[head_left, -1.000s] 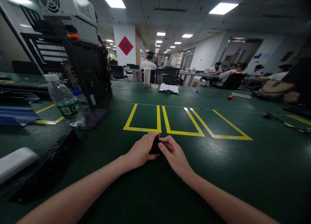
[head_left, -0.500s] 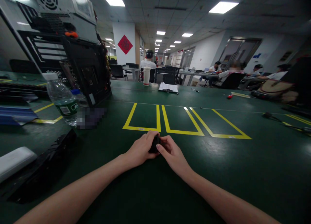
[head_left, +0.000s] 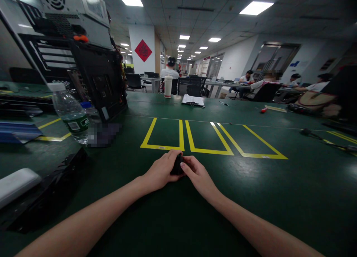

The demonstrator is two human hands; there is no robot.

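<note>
A small black object (head_left: 176, 166) is held between my two hands at the middle of the green table (head_left: 178, 219); its kind is hard to tell, as fingers cover much of it. My left hand (head_left: 162, 167) wraps round its left side, thumb below and fingers over the top. On the other side, my right hand (head_left: 197, 173) grips the right edge with thumb and bent fingertips. Just beyond the hands lie yellow tape outlines (head_left: 208, 151) on the tabletop.
At left stand a water bottle (head_left: 71, 113) and an open computer case (head_left: 97, 78). Nearer lie a white case-like thing (head_left: 18, 186) and a dark ridged part (head_left: 55, 188). A cup (head_left: 168, 86), a clipboard with papers (head_left: 193, 100) and a pen (head_left: 223, 103) are at the back. People sit beyond.
My right thumb has shifted slightly on the black object's edge. Otherwise both hands stay in place, and the view has moved only a little.
</note>
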